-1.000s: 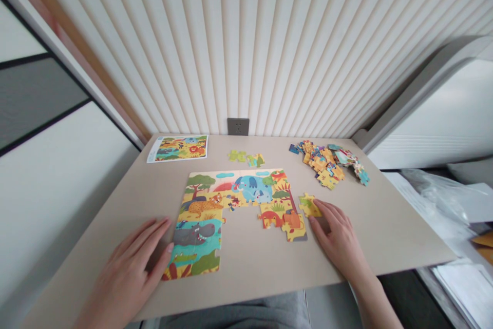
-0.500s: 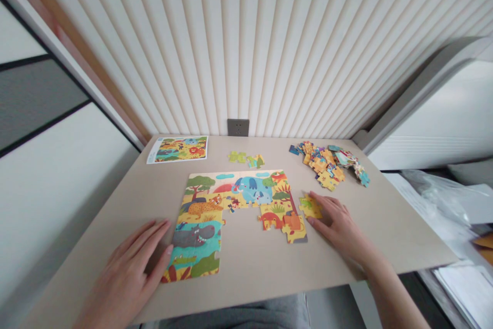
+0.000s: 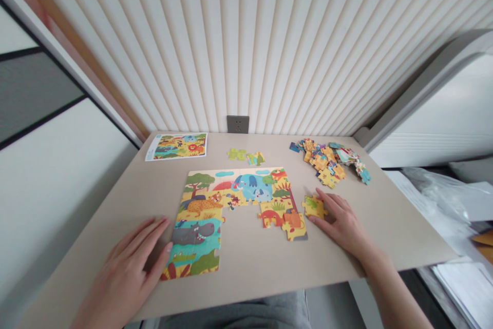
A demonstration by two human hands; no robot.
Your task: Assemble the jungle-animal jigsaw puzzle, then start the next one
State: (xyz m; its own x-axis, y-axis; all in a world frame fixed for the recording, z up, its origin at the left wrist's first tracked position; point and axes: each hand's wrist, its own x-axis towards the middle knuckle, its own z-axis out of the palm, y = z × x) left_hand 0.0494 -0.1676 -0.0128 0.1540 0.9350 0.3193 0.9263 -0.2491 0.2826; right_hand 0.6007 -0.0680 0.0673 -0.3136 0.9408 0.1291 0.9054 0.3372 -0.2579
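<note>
**Puzzle framed on three sides, its middle and lower right unfilled**

At the left, the left hand (image 3: 127, 262) lies palm down, fingers close together and thumb apart, pinching nothing; its thumb tip is at the edge of the partly joined puzzle (image 3: 196, 206). Behind, a printed picture sheet (image 3: 179, 146) lies flat near the far edge of the table (image 3: 246, 262), showing a full animal scene.

The puzzle's left side looks finished from the tree through the leopard and hippo to the crocodile. The far strip, with clouds and elephants, links across to the right side. Below the elephants a wide gap is open toward the person, bare table showing through. Just beyond the far strip lie green loose pieces (image 3: 236, 154) and, beside them, a green-and-yellow cluster (image 3: 256, 158).

The right side runs down past the red lion section (image 3: 271, 217) but stops short of the left side's near edge, so the near right part appears unbuilt. Just beside it, apart from the puzzle, a yellow piece (image 3: 315, 207) rests on the table between the spread thumb and forefinger of the right hand (image 3: 341, 224), which does not look closed on it.

Farther back, a heap of pieces (image 3: 327, 162) remains unjoined; whether all belong to this scene cannot be told.
</note>
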